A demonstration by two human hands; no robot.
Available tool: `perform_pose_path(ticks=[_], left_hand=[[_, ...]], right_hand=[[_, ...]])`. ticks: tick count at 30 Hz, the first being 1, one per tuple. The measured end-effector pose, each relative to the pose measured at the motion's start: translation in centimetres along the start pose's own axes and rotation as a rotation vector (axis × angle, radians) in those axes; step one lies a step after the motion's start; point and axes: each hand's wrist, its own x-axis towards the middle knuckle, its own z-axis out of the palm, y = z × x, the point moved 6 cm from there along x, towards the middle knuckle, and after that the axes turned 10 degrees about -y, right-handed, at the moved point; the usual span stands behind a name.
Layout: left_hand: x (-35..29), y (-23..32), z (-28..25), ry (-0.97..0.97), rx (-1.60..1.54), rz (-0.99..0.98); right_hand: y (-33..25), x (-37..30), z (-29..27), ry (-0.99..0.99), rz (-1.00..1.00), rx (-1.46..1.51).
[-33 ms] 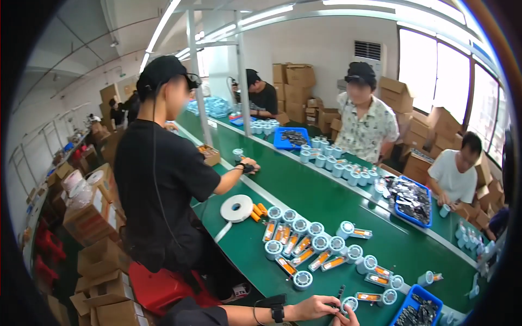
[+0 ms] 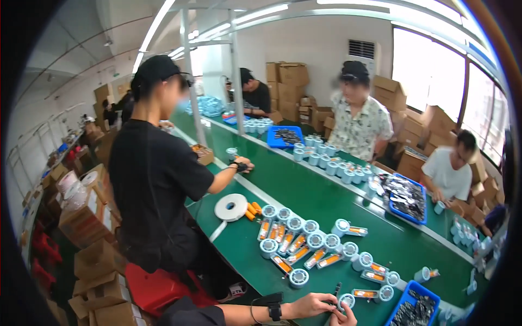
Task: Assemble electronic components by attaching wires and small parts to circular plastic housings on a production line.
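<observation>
At the bottom of the head view, my left hand (image 2: 314,305) reaches in from the left, a dark band on its wrist. Its fingertips pinch a thin black part (image 2: 337,288) that stands up above them. My right hand (image 2: 344,317) grips a light-blue round housing (image 2: 346,300) from below, thumb and finger at its sides. The two hands nearly meet at this housing. Beside them on the green table lie several similar units, such as a light-blue housing with an orange insert (image 2: 365,293) and an upright one (image 2: 298,277).
A blue tray (image 2: 399,314) of black parts stands right of my hands. Farther off are a white tape roll (image 2: 230,207), orange cylinders (image 2: 253,210) and another blue tray (image 2: 421,219). A co-worker in black (image 2: 160,179) stands at left by a red stool (image 2: 142,290); others work across the green table (image 2: 304,187).
The whole view has shifted slightly, so the scene sits a little farther left. My hands keep the same hold on the housing and the black part.
</observation>
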Motion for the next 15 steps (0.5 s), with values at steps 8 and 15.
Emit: perform_pose_path(ticks=[8,15], left_hand=[[-2.4,0.8,0.0,-0.038,-0.065,-0.244],[-1.2,4.8,0.2,-0.079,0.300,-0.058]], right_hand=[[0.3,0.4,0.5,-0.074,-0.036,-0.006],[1.0,-0.2,-1.6,-0.119,0.008,0.312]])
